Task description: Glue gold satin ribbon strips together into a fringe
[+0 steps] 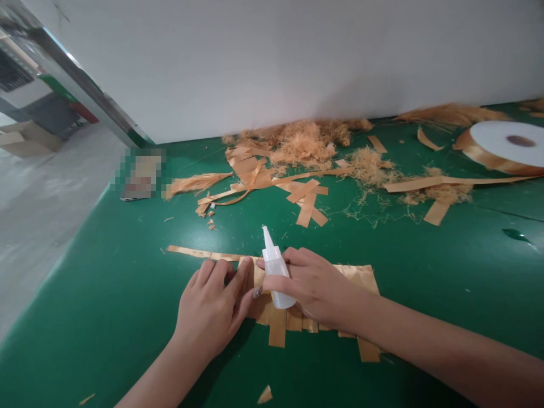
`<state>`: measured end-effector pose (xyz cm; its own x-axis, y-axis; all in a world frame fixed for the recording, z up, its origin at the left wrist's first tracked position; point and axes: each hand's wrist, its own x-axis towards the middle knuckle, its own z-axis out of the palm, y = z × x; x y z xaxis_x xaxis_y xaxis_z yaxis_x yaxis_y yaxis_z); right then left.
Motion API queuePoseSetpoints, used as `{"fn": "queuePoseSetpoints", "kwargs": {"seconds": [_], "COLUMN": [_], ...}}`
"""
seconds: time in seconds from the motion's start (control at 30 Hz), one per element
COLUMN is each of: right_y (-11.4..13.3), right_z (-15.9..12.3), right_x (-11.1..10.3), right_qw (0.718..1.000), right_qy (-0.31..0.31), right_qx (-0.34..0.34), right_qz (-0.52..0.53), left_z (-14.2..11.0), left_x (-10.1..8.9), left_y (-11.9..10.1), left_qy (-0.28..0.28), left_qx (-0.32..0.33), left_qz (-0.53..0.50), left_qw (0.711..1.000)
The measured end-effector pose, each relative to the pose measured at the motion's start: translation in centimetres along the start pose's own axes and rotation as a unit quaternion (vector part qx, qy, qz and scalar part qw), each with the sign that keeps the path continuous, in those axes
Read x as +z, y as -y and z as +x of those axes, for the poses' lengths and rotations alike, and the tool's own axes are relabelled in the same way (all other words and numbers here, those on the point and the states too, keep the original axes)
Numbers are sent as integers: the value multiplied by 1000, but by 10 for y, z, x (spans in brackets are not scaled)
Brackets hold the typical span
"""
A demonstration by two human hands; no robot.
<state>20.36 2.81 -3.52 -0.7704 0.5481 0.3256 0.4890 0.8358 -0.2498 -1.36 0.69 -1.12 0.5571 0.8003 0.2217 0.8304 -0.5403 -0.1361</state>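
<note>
My right hand (312,280) is closed around a white squeeze bottle (277,277) with a pointed nozzle, which tilts upward and away from me. Under both hands lies a row of short golden ribbon pieces (277,326), set side by side along a long thin ribbon strip (204,253). That strip sticks out to the left past the row. My left hand (212,306) has its fingers curled, with thumb and index finger pinching the ribbon at the row's left end. Part of the row is hidden beneath my right hand and forearm.
Frayed golden fibres (304,144) and cut ribbon scraps (306,204) lie along the back of the green table (106,317), by a white wall (276,62). A ribbon spool (497,139) sits at back right. A blurred-out object (142,173) lies at back left.
</note>
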Motion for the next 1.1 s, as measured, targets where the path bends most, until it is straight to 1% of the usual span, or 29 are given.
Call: {"fn": "queuePoseSetpoints", "kwargs": {"seconds": [0.2, 0.33, 0.67, 0.73, 0.8, 0.83, 0.9, 0.97, 1.0, 1.03, 1.1], "right_y": [0, 1, 2, 1, -2, -5, -11, -19, -23, -26, -32], "right_z": [0, 0, 2, 2, 0, -2, -11, -26, -37, -48, -72], "right_x": [0, -1, -1, -6, -16, -22, -33, -40, -42, -42, -42], "right_qw": [1000, 1000, 1000, 1000, 997, 992, 976, 958, 953, 952, 953], "right_qy": [-3, 0, 11, -16, -79, -122, -210, -263, -269, -263, -231], "right_qx": [0, 10, 10, -1, -12, -3, 48, 113, 136, 150, 175], "right_qz": [9, 6, -2, -5, -8, -9, -13, -26, -38, -53, -86], "left_z": [-4, -6, -6, -7, -7, -7, -7, -8, -9, -9, -10], "left_x": [1, 1, 0, -1, -1, -2, -3, -5, -6, -7, -8], "left_y": [2, 2, 1, 0, -2, -3, -4, -5, -5, -5, -5], "left_qy": [-6, -3, 0, 0, 7, 14, 31, 41, 40, 35, 22], "left_qx": [7, 3, -5, -15, -26, -31, -39, -43, -43, -43, -44], "left_qz": [7, 10, 15, 12, 2, -4, -16, -21, -21, -19, -11], "left_qw": [1000, 1000, 1000, 1000, 1000, 999, 999, 998, 998, 998, 999]}}
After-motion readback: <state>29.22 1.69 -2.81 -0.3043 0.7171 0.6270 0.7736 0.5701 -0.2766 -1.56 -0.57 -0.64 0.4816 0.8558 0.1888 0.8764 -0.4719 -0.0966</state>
